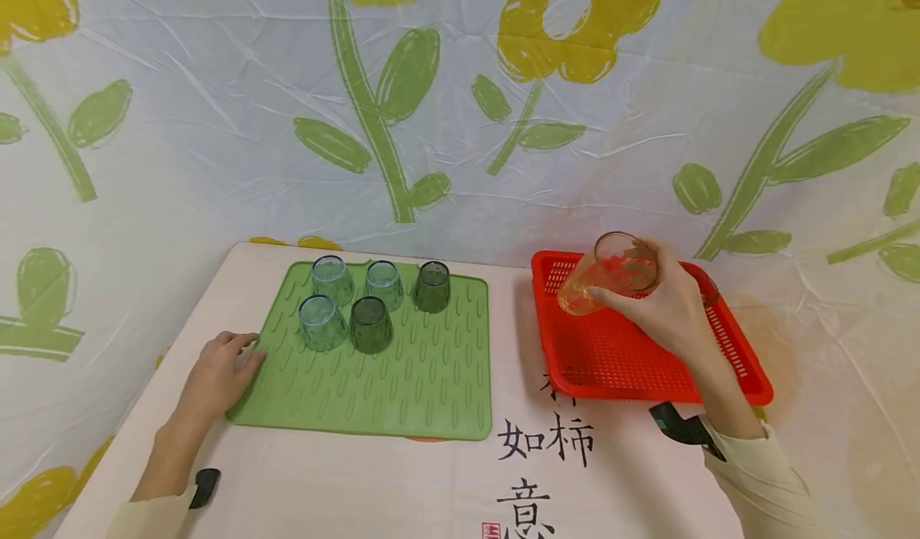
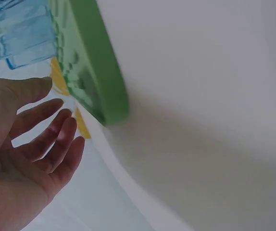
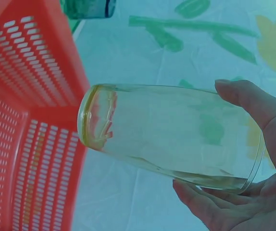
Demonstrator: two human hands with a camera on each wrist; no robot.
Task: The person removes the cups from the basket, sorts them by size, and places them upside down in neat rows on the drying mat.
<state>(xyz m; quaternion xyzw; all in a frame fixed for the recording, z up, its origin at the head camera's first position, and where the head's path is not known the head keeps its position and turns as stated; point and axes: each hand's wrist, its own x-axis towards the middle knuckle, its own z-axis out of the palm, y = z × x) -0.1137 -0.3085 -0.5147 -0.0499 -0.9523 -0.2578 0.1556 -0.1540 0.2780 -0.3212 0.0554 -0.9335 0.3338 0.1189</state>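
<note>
My right hand grips a tall, clear, amber-tinted drinking glass near its wide rim. The glass is tilted above the red basket; in the right wrist view, thumb and fingers lie on opposite sides of the glass. Part of another glass shows behind the hand at the basket's right side, mostly hidden. At the left edge of the green drying mat is my left hand, its fingers loosely bent. Nothing is in that hand in the left wrist view.
Short glasses stand on the mat's back half: blue ones and dark grey ones. A pale cloth with black characters covers the table. Behind it hangs a flowered sheet.
</note>
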